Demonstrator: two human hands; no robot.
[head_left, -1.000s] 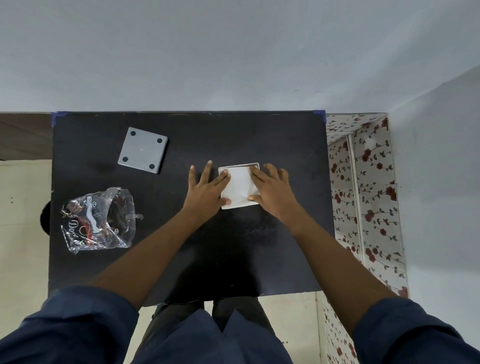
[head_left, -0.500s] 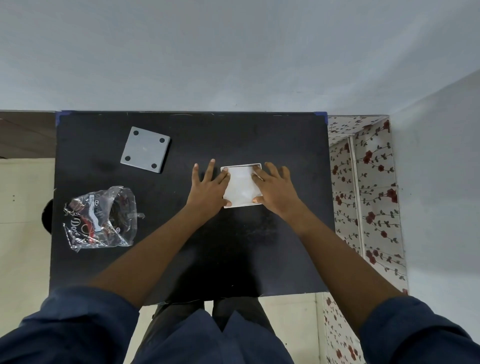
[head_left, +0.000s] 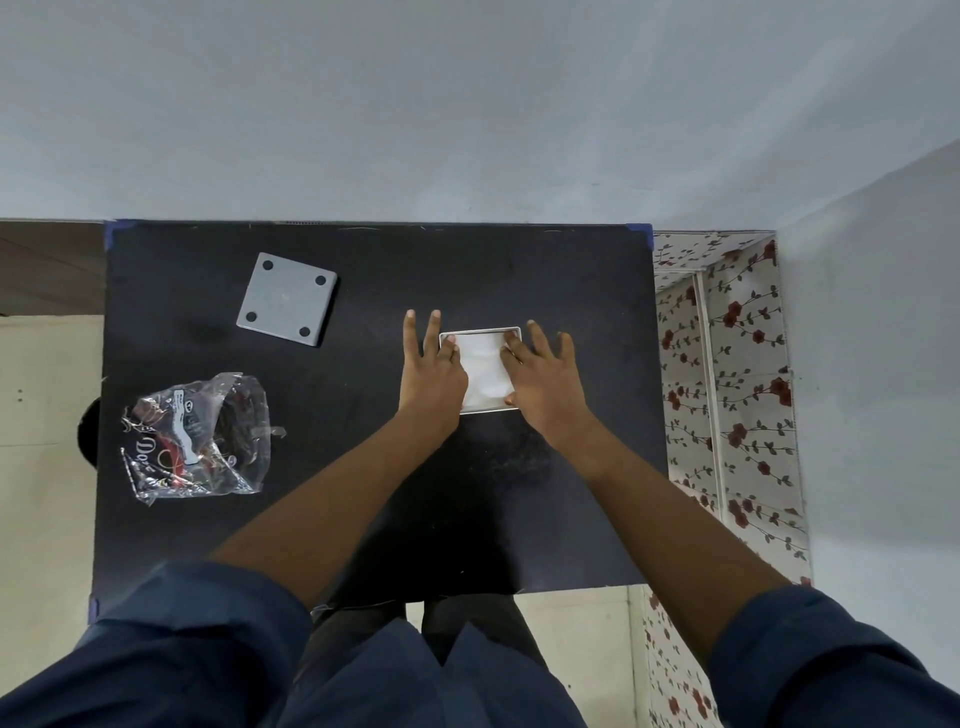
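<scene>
Pressing white square (head_left: 485, 371), left hand (head_left: 434, 376), right hand (head_left: 543, 382) lie flat; plate (head_left: 287, 299), bag (head_left: 200, 436) leftward.

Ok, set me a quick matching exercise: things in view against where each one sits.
Things:
1 white box
2 grey plate
3 plastic bag
4 floral panel

Places:
A left edge of the table, nearer the person
B beyond the table's right edge
C between the left hand and right hand, touched by both
D far-left part of the table

Pairs: 1-C, 2-D, 3-A, 4-B
</scene>
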